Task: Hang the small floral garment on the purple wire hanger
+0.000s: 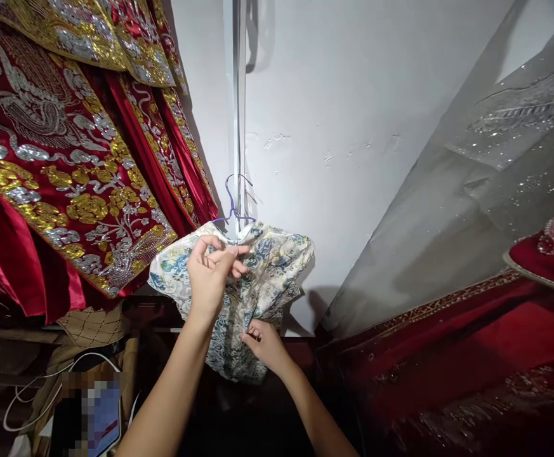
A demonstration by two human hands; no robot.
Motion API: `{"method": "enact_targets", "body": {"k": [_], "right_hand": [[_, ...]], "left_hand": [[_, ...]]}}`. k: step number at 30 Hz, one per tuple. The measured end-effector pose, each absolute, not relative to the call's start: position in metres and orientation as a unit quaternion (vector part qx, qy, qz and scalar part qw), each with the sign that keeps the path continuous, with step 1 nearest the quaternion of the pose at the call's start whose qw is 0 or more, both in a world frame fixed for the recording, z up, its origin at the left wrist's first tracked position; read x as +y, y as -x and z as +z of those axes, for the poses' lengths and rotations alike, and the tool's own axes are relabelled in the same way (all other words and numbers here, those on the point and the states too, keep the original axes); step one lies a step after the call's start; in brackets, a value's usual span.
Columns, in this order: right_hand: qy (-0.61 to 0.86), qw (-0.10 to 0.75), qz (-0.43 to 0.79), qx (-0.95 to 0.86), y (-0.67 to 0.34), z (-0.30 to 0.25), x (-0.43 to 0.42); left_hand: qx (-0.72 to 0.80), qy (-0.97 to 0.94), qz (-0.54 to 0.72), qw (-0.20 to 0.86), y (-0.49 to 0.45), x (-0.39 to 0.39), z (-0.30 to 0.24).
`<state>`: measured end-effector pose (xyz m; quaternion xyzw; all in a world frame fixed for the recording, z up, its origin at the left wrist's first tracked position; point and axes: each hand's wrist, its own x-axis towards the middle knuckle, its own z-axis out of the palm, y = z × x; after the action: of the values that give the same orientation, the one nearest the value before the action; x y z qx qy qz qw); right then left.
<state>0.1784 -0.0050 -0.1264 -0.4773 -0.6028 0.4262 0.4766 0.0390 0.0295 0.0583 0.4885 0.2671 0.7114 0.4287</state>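
The garment point(281, 263), hung by a hanger point(230, 198) on the pole point(237, 95), is judged light, soft and slippery, best held at the collar: the left hand point(210, 276) pinches the collar at the pole, and the right hand point(263, 343) pinches the fabric below the pole.
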Motion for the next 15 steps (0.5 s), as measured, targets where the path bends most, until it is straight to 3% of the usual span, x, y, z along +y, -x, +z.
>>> {"method": "enact_targets", "body": {"k": [8,12,15], "right_hand": [[0.354,0.558,0.311,-0.683,-0.175,0.029,0.031],[0.366,0.508,0.268,-0.732,-0.161,0.040,0.045],[0.382,0.524,0.234,-0.724,-0.155,0.028,0.044]], "left_hand": [[0.295,-0.535,0.691,0.386,-0.025,0.018,0.040],[0.353,-0.540,0.701,0.304,-0.017,0.011,0.033],[0.375,-0.554,0.685,0.289,-0.013,0.009,0.024]]}}
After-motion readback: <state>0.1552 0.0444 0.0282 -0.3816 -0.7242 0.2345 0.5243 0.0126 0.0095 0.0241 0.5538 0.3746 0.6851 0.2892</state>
